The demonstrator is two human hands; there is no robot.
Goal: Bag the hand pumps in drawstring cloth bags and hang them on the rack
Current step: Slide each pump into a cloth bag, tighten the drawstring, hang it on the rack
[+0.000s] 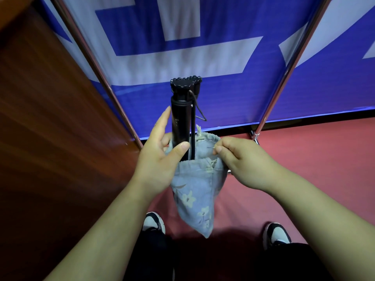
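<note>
Hand pump partly bagged; closing and hanging not yet done.
The left hand [160, 159] grips the barrel of the black hand pump [181, 118]. Its lower end sits inside the floral cloth bag [194, 195] between the hands, and its upper half stands clear above them. The right hand [239, 159] pinches the bag's mouth. Judged outstanding: seat the pump fully, draw the string, hang it on the rack [284, 78] beyond the hands.

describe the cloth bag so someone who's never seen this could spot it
Below the blue and white banner, look between the left hand and right hand. There hangs the pale blue drawstring cloth bag, alone in being printed with cream flowers, a black tubular hand pump sticking out of its mouth.
</note>
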